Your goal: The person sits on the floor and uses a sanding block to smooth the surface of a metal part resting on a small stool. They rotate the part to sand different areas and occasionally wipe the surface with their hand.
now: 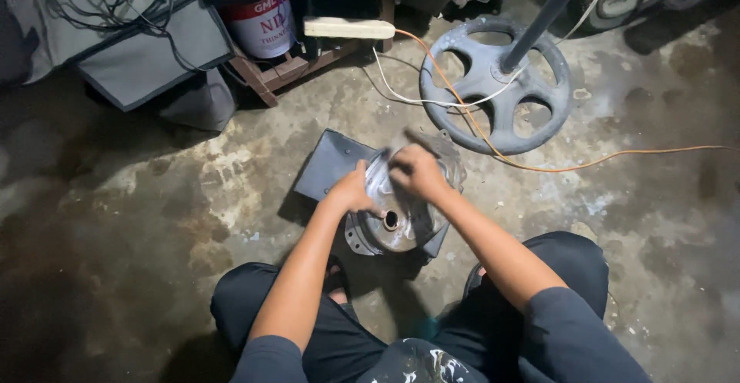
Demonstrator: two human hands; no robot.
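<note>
Squatting on a stained concrete floor (154, 221), a person is working w/ both hands on a round metal housing (397, 217) sitting just ahead of the knees. Left hand (353, 192) is curling over the housing's left rim, fingers closed on it. Right hand (416, 171) is pressing on its upper part, fingers bent; can't tell if it's gripping anything, motion blur. Housing is resting on a dark flat panel (331, 163) under both hands. Beyond the right hand, a grey fan base (493, 82) w/ pole is standing, an orange wire (617, 159) crossing it. Past the left hand, a red-white can (260, 25).
</note>
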